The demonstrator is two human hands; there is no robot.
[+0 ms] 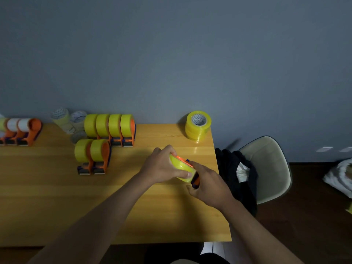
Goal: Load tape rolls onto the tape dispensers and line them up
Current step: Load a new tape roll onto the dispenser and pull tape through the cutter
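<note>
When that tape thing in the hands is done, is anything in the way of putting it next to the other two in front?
Nothing visible: bare table lies between the dispenser in the left hand and right hand and the front pair.

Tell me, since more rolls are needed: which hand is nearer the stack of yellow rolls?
Right. The right hand sits below the stack, near the table's right edge; the left hand is further left.
</note>
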